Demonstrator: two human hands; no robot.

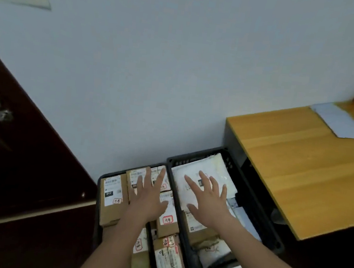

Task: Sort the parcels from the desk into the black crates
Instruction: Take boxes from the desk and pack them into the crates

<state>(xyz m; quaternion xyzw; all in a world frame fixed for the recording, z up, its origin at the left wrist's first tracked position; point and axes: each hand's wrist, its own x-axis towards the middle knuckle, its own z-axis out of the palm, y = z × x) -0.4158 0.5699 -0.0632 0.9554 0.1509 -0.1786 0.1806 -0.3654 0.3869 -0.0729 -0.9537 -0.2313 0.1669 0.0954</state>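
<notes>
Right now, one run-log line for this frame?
left hand open, flat over cardboard boxes in left crate | right hand open on white mailer in right crate | desk: grey envelope left

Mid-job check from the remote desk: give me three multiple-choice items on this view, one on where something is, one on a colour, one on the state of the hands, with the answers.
1. Where do the black crates stand?
A. On the desk
B. On the floor by the wall, left of the desk
C. On a chair

2. What colour is the desk top?
A. Yellow-orange wood
B. White
C. Green

3. How are the hands?
A. Both gripping one parcel
B. Both curled into fists
C. Both open with fingers spread

Answers:
1 B: the left crate and right crate sit side by side below the desk, against the wall.
2 A: its bare surface shows yellow-orange wood grain.
3 C: the left hand is spread over the brown boxes, the right hand over a white mailer; neither grips anything.
</notes>
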